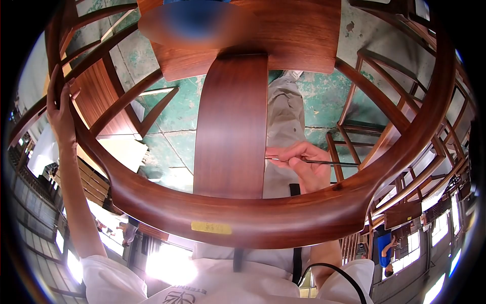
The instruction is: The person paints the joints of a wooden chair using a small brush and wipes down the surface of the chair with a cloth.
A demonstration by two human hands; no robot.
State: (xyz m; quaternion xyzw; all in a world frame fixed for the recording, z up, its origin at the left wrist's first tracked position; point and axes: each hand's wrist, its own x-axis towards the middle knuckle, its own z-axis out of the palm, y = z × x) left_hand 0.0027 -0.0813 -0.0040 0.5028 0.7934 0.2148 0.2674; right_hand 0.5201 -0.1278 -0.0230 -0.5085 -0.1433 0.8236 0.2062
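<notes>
- Just in front of the worker's white shirt point(217, 278), the chair's curved top rail point(288, 223) sweeps across, a yellow label point(211, 227) stuck on it.
- Beyond the rail, the right hand point(311, 173) pinches a thin dark rod point(334, 163) between thumb and fingers, its tip right at the right edge of the back splat point(230, 137).
- From where I stand, everything hangs on that meeting: the splat lies to the hand's left, its long axis running from rail to seat, the rod nearly square to it. The right hand is much the nearer.
- Well off to the side, the left hand point(62, 114) has its fingers against the chair's arm point(93, 154); how firmly, I can't tell.
- Past the splat lies the broad wooden seat point(298, 40), over green floor point(177, 119).
</notes>
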